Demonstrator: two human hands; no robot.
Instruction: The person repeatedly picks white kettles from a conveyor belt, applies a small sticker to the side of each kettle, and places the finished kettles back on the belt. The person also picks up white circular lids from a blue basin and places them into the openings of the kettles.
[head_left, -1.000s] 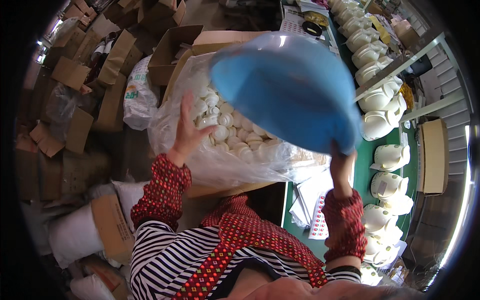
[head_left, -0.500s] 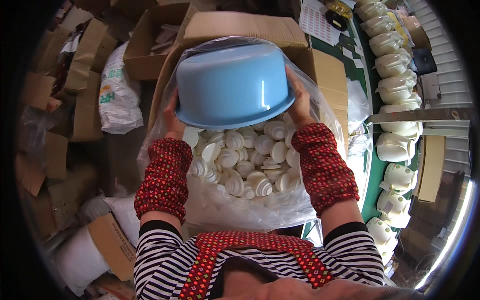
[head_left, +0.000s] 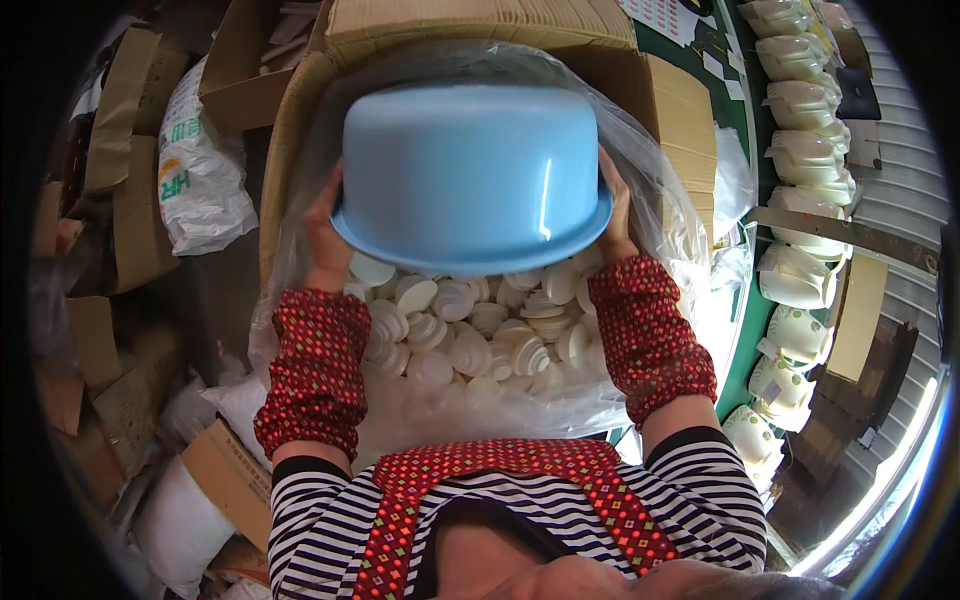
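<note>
A large light-blue plastic basin [head_left: 470, 175] is tipped over above a carton, its rounded outer side and base in sight and its mouth turned down and away. My left hand [head_left: 325, 230] grips its left rim, fingers partly hidden behind the wall. On the opposite rim, my right hand [head_left: 617, 210] is closed in the same way. Below the basin, many white round stepped plastic pieces [head_left: 470, 350] lie heaped in a clear plastic liner bag [head_left: 460, 415]. What is inside the basin cannot be seen.
The cardboard carton [head_left: 480, 25] surrounds the bag. To the right, stacked cream-coloured moulded shells [head_left: 800, 270] line a green table [head_left: 745, 370]. At left stand a white sack [head_left: 205, 180] and open cardboard boxes [head_left: 145, 200]; another carton [head_left: 225, 480] sits at lower left.
The basin has come nearer and looks larger, with both hands still on its rim. It now covers more of the far part of the heap. The whole view has shifted slightly.
</note>
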